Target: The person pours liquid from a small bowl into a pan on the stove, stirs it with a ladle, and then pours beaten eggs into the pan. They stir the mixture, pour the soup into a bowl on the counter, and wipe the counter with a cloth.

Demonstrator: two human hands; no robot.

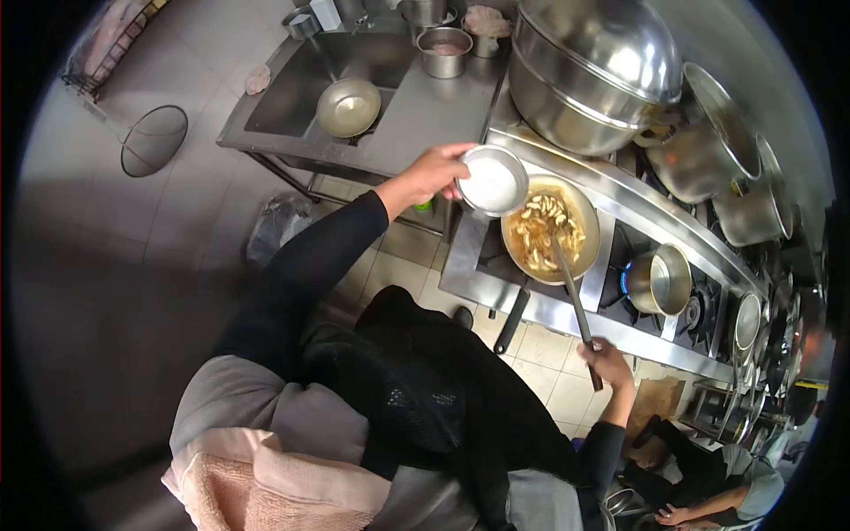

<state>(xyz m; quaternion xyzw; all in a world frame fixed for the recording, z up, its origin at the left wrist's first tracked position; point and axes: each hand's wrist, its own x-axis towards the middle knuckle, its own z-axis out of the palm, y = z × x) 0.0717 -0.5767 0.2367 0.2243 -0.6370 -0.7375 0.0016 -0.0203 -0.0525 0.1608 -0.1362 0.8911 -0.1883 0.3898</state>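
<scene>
My left hand [436, 173] grips the rim of a small round metal bowl [493, 181] with white contents, held beside and partly over the far left edge of a frying pan. The frying pan [584, 257] sits on the stove with its black handle [513, 321] pointing toward me. Pale sliced pieces in brown sauce [542, 232] lie in it. Around the lower handle of a long spatula-like utensil [575, 296] my right hand [609, 364] is closed. The utensil's far end is in the food, so its exact shape is hidden.
A saucepan [660, 279] stands by a lit blue flame right of the pan. A large domed steamer pot [593, 80] and deep pots [704, 159] line the back. Left is a sink [288, 102] holding a metal bowl [349, 108]. Another person [699, 482] is at lower right.
</scene>
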